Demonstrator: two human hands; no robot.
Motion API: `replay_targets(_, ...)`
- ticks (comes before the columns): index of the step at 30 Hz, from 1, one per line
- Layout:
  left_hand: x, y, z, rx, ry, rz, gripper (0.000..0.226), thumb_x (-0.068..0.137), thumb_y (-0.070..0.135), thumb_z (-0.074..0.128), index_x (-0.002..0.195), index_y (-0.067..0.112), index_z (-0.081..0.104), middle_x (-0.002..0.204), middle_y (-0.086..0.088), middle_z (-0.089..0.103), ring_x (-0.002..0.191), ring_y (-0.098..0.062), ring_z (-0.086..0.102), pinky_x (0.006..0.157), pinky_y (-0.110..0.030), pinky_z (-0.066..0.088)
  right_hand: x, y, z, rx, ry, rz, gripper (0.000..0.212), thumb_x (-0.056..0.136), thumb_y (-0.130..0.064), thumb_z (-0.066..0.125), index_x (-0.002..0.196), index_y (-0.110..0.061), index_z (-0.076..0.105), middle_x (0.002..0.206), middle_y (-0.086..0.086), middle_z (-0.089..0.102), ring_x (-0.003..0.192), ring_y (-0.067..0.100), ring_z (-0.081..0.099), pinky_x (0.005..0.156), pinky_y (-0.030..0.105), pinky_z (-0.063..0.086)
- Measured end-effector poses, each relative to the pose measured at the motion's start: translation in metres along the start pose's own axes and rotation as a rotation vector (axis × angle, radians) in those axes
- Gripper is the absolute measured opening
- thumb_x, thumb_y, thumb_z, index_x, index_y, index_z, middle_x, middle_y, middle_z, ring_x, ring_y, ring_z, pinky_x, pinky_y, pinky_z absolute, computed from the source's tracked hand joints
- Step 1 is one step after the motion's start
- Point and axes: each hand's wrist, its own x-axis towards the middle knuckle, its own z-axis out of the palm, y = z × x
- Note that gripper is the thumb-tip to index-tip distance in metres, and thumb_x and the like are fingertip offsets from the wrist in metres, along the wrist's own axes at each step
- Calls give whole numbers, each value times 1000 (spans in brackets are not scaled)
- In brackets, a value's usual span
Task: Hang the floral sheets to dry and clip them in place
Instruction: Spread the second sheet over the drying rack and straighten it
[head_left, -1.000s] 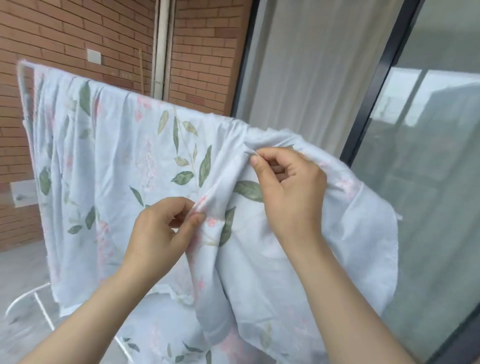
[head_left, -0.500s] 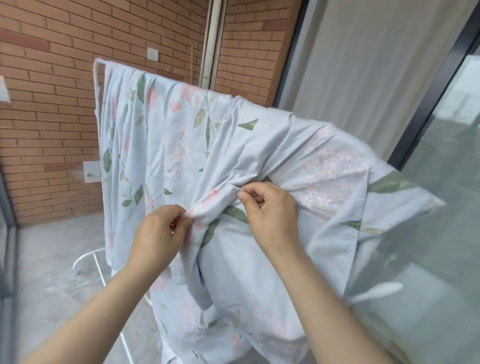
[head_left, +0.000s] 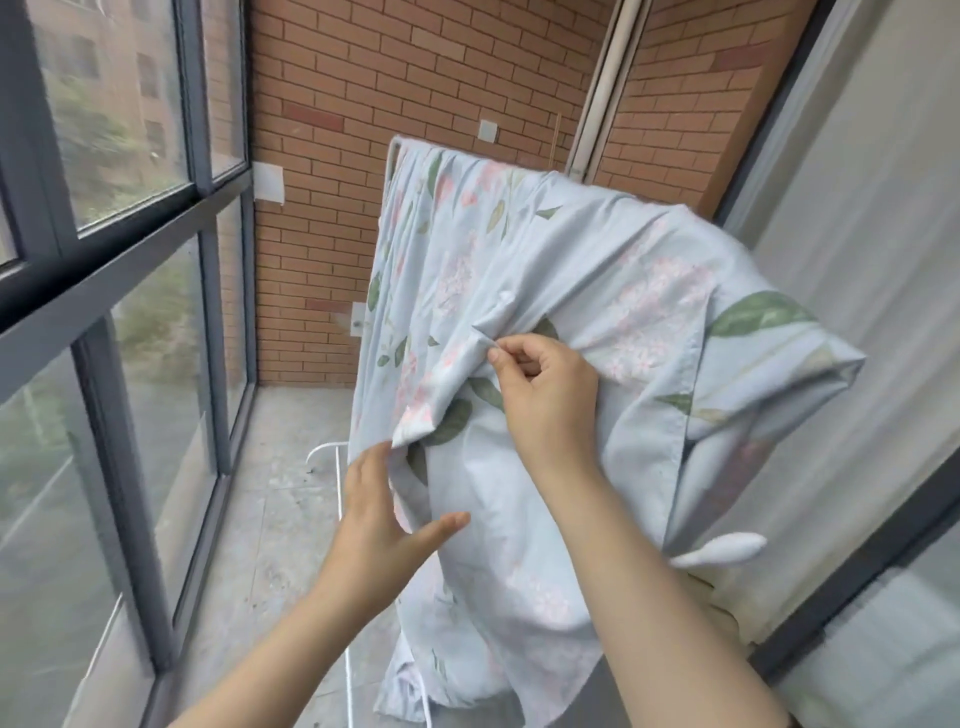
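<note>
The sheet (head_left: 571, 249) hangs bunched over the top bar of the rack (head_left: 390, 156). One side falls toward the floor and the far end is humped up beside the curtain (head_left: 883, 208). My right hand (head_left: 550, 395) pinches a fold near the middle, thumb and forefinger clamped on the cloth, likely so it cannot slide off the bar while I sort it. My left hand (head_left: 374, 519) is open, fingers straight and thumb spread, touching the loose corner just below, probably to find the hem and pull it flat. The sheet is not yet spread out, and I see no clips, so clipping looks some way off. The rack stands between the window (head_left: 130, 104) on my left and the curtain, with the brick wall (head_left: 415, 62) behind.
</note>
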Motion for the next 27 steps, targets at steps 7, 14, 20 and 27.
replay_targets(7, -15, 17, 12, -192, -89, -3, 98, 60, 49, 85, 133, 44, 20, 125, 27, 34, 104, 3, 53, 78, -12, 50, -9, -6, -9, 41, -19, 54, 8, 86, -19, 68, 86, -15, 75, 69, -11, 68, 63, 1, 62, 60, 8, 44)
replay_targets(14, -21, 4, 22, -19, -190, -180, 90, 68, 65, 70, 136, 19, 31, 137, 4, 41, 126, -18, 44, 97, -31, 44, -8, -15, -13, 198, -84, 179, 9, 85, -14, 70, 89, -9, 77, 57, -17, 60, 50, -6, 53, 56, 8, 38)
replay_targets(20, -27, -1, 25, -269, -261, -355, 93, 66, 52, 80, 138, 27, 27, 103, 1, 70, 97, -11, 65, 87, -32, 52, -11, -19, -13, 237, -81, 201, 9, 85, -15, 70, 88, -10, 77, 64, -11, 66, 54, -5, 55, 59, 10, 41)
replay_targets(27, -29, 1, 28, -313, -141, -160, 19, 79, 7, 73, 92, 13, 60, 66, -5, 65, 59, -11, 59, 64, -27, 49, -17, -21, -19, 225, -104, 239, 12, 87, -16, 66, 94, -12, 75, 73, -7, 71, 66, 3, 64, 69, 26, 53)
